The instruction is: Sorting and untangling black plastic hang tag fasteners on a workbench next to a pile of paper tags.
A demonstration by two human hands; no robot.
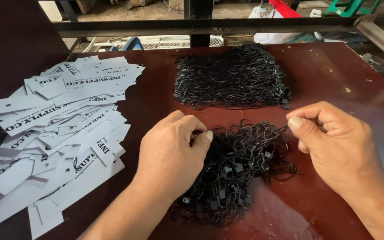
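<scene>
A loose tangle of black string tag-loops with small plastic locks lies on the dark red table between my hands. My left hand rests on the tangle's left side, fingers curled and pinching into the strings. My right hand is at the tangle's upper right, thumb and fingers pinched on the end of a black string pulled from the heap. A tidier bundle of the same black strings lies farther back.
A spread pile of white printed paper hang tags with punched holes covers the table's left side. A dark metal bar runs along the far edge. Beyond it are a blue object, white grating and a green stool.
</scene>
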